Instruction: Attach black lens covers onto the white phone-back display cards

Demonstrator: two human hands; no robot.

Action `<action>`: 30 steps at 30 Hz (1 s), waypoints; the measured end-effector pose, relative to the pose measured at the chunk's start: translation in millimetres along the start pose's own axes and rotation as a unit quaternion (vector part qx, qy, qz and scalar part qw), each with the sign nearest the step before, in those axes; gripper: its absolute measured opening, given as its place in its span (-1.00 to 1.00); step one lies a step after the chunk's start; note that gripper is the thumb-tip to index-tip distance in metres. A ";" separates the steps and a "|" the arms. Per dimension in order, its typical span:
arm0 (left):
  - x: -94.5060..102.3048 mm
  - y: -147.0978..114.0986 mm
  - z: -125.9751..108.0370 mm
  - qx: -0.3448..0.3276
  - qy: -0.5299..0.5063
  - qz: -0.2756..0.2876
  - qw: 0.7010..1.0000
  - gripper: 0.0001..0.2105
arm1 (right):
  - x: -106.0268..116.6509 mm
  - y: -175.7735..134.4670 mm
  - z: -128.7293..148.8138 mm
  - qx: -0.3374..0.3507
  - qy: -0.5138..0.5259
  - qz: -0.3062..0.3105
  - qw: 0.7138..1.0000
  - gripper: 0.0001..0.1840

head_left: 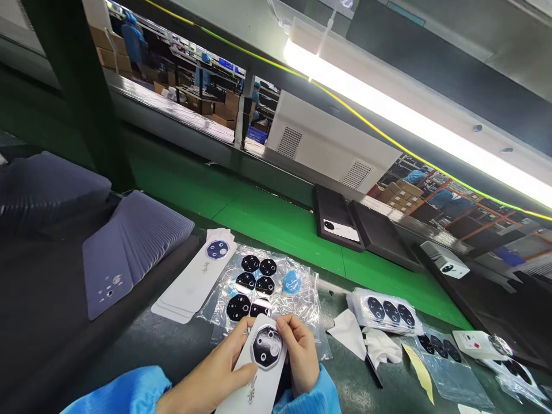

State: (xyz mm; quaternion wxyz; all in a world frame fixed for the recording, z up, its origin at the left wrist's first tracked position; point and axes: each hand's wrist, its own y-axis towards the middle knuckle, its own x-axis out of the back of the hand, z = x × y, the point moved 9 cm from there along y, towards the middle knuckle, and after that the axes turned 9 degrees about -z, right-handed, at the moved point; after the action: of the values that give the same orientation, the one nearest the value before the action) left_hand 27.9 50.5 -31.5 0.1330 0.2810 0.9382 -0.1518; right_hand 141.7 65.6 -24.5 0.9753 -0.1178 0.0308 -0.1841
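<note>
A white phone back cover (265,391) with a shiny black octagonal camera plate (266,352) is held tilted in front of me. My left hand (211,371) grips its left side, thumb lying across the face below the plate. My right hand (301,352) pinches the upper right edge beside the plate, fingers closed. Just beyond lies clear plastic film (302,310) bearing several black octagonal plates (238,307) and a blue round sticker (292,282). To the left rests a small stack of white back covers (185,287), the top one with a dark blue octagon.
Fanned stacks of blue-grey covers (142,236) stand at left. At right are bagged black plates (383,310), white cloths (382,347), a yellow paper strip (418,371) and a white box (444,260). Black trays (382,233) lie on the green belt (259,210) under a tube light (409,123).
</note>
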 end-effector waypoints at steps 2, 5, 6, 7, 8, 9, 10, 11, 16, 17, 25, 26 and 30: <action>0.9 -0.9 -2.1 -0.004 0.000 -0.002 1.000 -0.49 | 0.1 -0.8 0.9 0.001 0.000 0.002 1.000 -0.41; 0.8 -0.8 -2.5 -0.009 0.005 0.001 1.000 -0.52 | 0.4 -1.5 1.7 0.006 -0.002 0.006 1.000 -0.43; 0.9 -0.6 -1.6 -0.007 0.004 0.000 1.000 -0.52 | 0.4 -1.5 1.8 0.007 -0.003 0.007 1.000 -0.43; 1.0 -0.3 -0.6 -0.002 0.002 -0.001 1.000 -0.51 | 0.4 -1.4 1.7 0.008 -0.003 0.007 1.000 -0.43; 1.2 -0.2 0.0 0.002 0.000 -0.003 1.000 -0.51 | 0.3 -1.2 1.6 0.010 -0.004 0.006 1.000 -0.44; 1.5 -0.2 0.0 0.004 -0.001 -0.006 1.000 -0.51 | 0.1 -1.1 1.3 0.011 -0.005 0.006 1.000 -0.44; 1.2 -0.6 -0.5 0.005 0.003 -0.006 1.000 -0.50 | 0.0 -0.9 1.2 0.012 -0.006 0.005 1.000 -0.44; 0.7 -1.2 -1.4 0.005 0.011 -0.003 1.000 -0.50 | 0.0 -0.9 1.6 0.015 -0.008 0.004 1.000 -0.44; 0.6 -3.7 -6.6 -0.002 0.042 0.000 0.999 -0.47 | 0.7 -2.5 11.6 0.052 -0.033 -0.001 0.998 -0.43; 1.5 -3.6 -7.1 -0.006 0.042 -0.003 0.999 -0.46 | 0.6 -3.0 13.6 0.057 -0.038 0.001 0.998 -0.43; 1.2 -0.1 -0.3 -0.003 0.026 0.002 1.000 -0.45 | 2.5 -2.6 13.0 0.067 -0.049 -0.002 0.997 -0.43; 0.8 0.4 1.6 0.000 0.010 0.002 1.000 -0.43 | 3.1 -2.0 11.6 0.066 -0.049 -0.003 0.997 -0.44; 0.8 2.1 9.0 0.006 -0.050 -0.002 0.999 -0.38 | 4.1 -0.4 6.8 0.058 -0.046 -0.001 0.997 -0.46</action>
State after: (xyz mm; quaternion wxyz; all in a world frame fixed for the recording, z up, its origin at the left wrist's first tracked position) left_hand 29.8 49.3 -40.4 0.1774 0.2723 0.9300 -0.1719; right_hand 146.1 65.3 -17.8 0.9807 -0.0691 -0.0251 -0.1813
